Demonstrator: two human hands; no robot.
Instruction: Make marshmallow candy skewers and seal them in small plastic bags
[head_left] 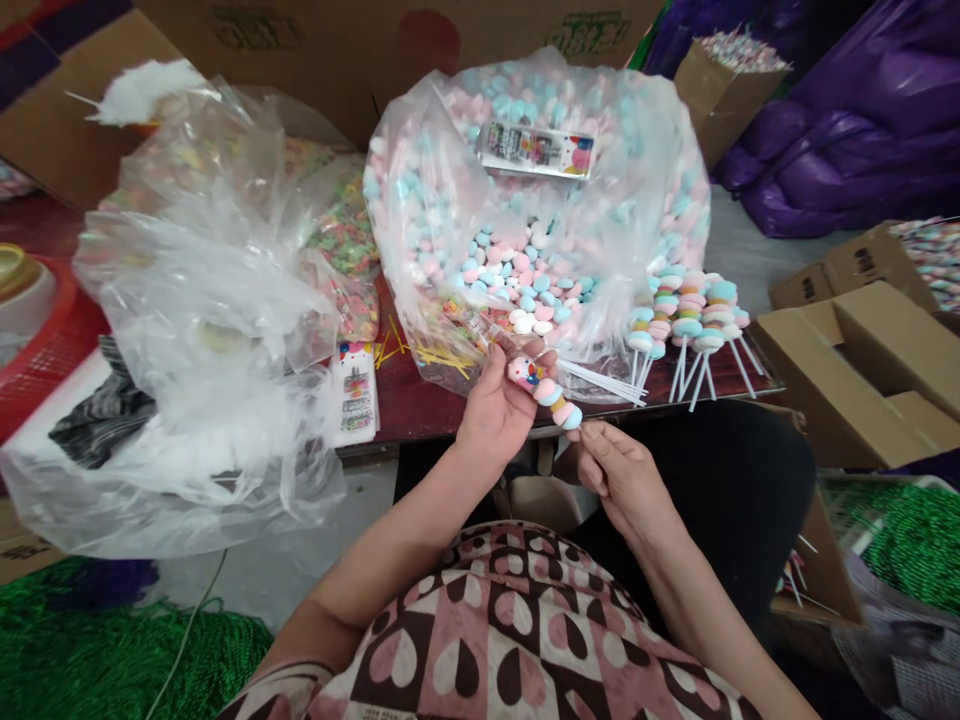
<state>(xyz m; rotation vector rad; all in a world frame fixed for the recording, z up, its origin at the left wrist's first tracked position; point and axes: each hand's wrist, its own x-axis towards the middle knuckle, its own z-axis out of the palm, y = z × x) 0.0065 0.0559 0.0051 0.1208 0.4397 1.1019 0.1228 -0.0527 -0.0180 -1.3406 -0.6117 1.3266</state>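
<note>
Above my lap, a candy skewer (568, 415) of pink, white and blue pieces is held between my hands. My right hand (616, 462) pinches its lower end, where the stick is mostly hidden by the fingers. My left hand (501, 400) holds a small printed plastic wrapper (521, 372) at the skewer's upper end. Whether the top candies are inside the wrapper, I cannot tell. Just beyond, a large clear bag (420, 200) lies open with pastel candies (517, 268) showing. White sticks (604, 382) lie near its right front edge.
Several finished candy skewers (686, 310) lie at the table's right. A stack of printed wrappers (354, 395) and crumpled clear bags (217, 270) are on the left, beside a red basket (64, 330). More wrappers (536, 150) rest on the candy bag. An open carton (862, 375) stands right.
</note>
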